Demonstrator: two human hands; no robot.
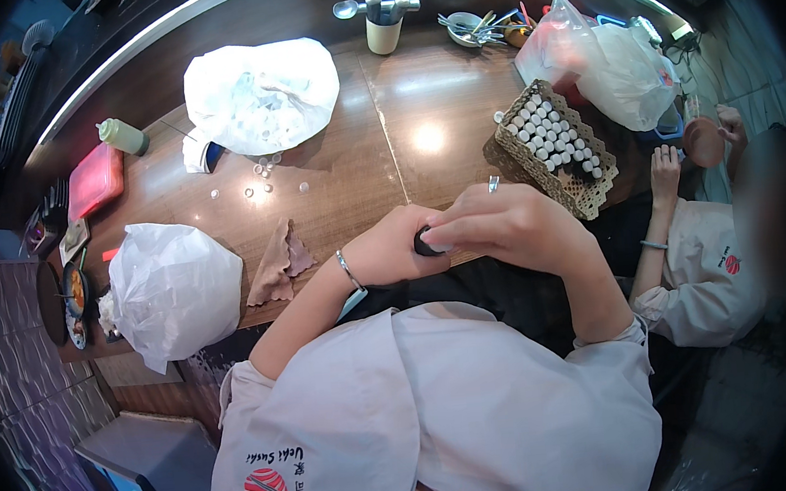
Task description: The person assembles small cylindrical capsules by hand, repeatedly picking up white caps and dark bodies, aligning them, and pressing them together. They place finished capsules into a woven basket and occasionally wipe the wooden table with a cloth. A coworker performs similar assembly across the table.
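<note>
Small dark object [425,242]: between the two hands, left of the woven basket [526,161] and nearer the person, by the near edge of the bench [436,101].
Object's direction: a rounded dark end shows toward the person; fingers cover the rest, so its long axis cannot be told.
Left hand [393,245]: curled around the object.
Right hand [515,225]: pinching it from the basket's side.
Shirt [335,438]: left of and nearer than the basket, with dark lettering and a round red-and-white emblem [268,490] crossed by chopsticks.
Co-worker's shirt [705,288]: right of the basket, similarly marked.
</note>
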